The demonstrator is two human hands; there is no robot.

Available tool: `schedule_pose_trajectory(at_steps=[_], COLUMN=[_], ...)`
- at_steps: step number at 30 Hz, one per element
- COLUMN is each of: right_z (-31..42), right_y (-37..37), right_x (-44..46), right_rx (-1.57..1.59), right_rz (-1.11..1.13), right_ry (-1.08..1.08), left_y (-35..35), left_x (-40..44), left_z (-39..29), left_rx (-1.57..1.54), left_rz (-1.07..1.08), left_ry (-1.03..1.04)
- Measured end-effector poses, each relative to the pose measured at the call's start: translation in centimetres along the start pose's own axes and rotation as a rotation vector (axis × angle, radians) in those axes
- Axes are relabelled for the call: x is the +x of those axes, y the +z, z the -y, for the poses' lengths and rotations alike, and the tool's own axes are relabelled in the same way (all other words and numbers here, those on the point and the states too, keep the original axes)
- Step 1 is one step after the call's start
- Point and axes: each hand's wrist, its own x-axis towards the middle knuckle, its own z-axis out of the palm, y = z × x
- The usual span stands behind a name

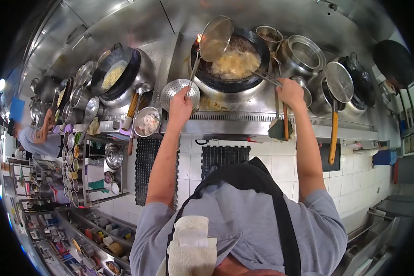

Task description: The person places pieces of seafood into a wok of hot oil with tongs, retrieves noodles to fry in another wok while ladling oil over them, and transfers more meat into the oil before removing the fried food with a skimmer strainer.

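Your left hand (pixel 181 108): fingers wrapped round the handle of a mesh strainer (pixel 216 39), its basket raised over the left part of the wok (pixel 234 86); your right hand (pixel 290 93): fingers closed about a metal-handled utensil (pixel 268 79), its far end seemingly sunk in the bubbling food (pixel 236 63) inside the wok; one perforated skimmer (pixel 168 94), beside your left hand.
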Motion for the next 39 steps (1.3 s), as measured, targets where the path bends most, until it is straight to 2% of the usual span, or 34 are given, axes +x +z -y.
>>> schedule_pose_trajectory(at_steps=[5, 6, 7, 10, 13, 16, 19, 26, 29, 32, 35, 39], right_z=[-4.5, -6.6, -6.6, -7.4, -9.3, -9.7, -9.9, -8.0, -6.8, -5.1, -3.7, -3.1], right_y=[1.3, 3.2, 3.0, 3.2, 4.5, 4.6, 3.7, 0.5, 0.1, -0.1, 0.0, 0.0], right_x=[-2.7, -2.9, -3.7, -6.0, -7.0, -7.4, -7.5, -5.6, -3.5, -1.4, -0.3, -0.2], right_rx=[0.146, 0.183, 0.234, 0.380, 0.508, 0.686, 0.735, 0.396, 0.333, 0.252, 0.185, 0.207], right_rz=[-0.021, -0.079, -0.051, -0.006, -0.008, 0.051, 0.076, -0.032, -0.064, -0.044, -0.069, -0.081], right_ry=[0.072, -0.018, 0.000, 0.011, -0.039, 0.006, 0.058, 0.040, -0.035, -0.048, -0.077, -0.072], left_y=[0.6, 1.1, 1.6, 4.3, 5.8, 7.0, 7.9, 6.7, 5.5, 4.8, 4.3, 4.5], left_x=[0.3, 0.5, 0.8, 2.7, 3.6, 3.9, 4.2, 3.8, 3.0, 2.5, 1.8, 2.6], left_z=[2.3, 2.8, 3.4, 5.7, 3.5, 1.9, 1.9, 2.9, 2.9, 3.1, 2.5, 5.6], left_rx=[0.115, 0.160, 0.205, -0.131, -0.603, -0.892, -1.134, -1.341, -1.308, -1.090, -0.740, -0.317], left_rz=[-0.038, -0.050, -0.062, 0.166, 0.370, 0.477, 0.535, 0.553, 0.496, 0.417, 0.281, 0.079], left_ry=[0.053, 0.077, 0.100, -0.083, -0.477, -0.549, -0.643, -0.666, -0.628, -0.551, -0.415, -0.089])
